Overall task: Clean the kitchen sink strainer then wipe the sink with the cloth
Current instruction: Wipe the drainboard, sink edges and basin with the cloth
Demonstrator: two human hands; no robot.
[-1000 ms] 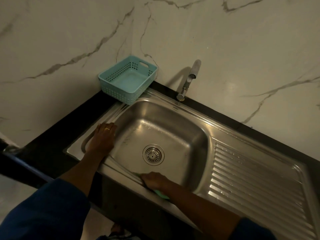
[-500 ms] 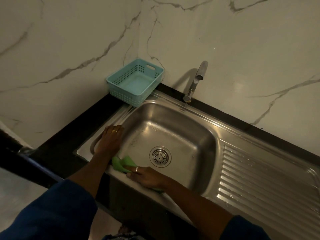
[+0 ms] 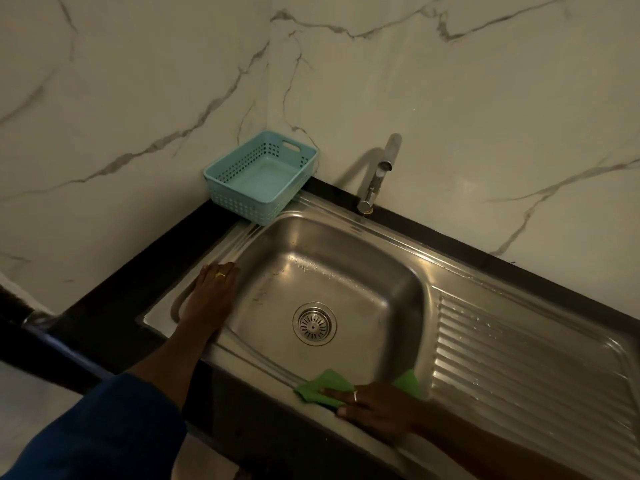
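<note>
View from above of a stainless steel sink (image 3: pixel 346 251) set in a dark surface (image 3: pixel 138 271), against pale marbled walls, in dim light.

The right hand (image 3: pixel 374 407) lies flat, fingers straight, and presses a green cloth (image 3: pixel 318 389) onto the sink's front rim, near the corner where the basin meets the ridged drainboard (image 3: pixel 519 358). The cloth shows on both sides of the hand. Half a second ago this hand and the cloth were at the front left corner, just beside the other wrist; now the 2 hands are well apart. So the cloth has swept rightward along the front rim.

The left hand (image 3: pixel 211 296) has stayed flat and empty on the left rim, fingers extended, apparently bracing the person.

The round strainer (image 3: pixel 314 323) sits in the drain at the bottom of the basin, untouched by either hand. Droplets show on the basin wall.

This reads as the wiping step, with the strainer seemingly already dealt with. The rim is getting attention; the basin's inside and the drainboard likely remain.

A teal perforated basket (image 3: pixel 259 178) stands in the back corner, a tap (image 3: pixel 379 174) to its right.
</note>
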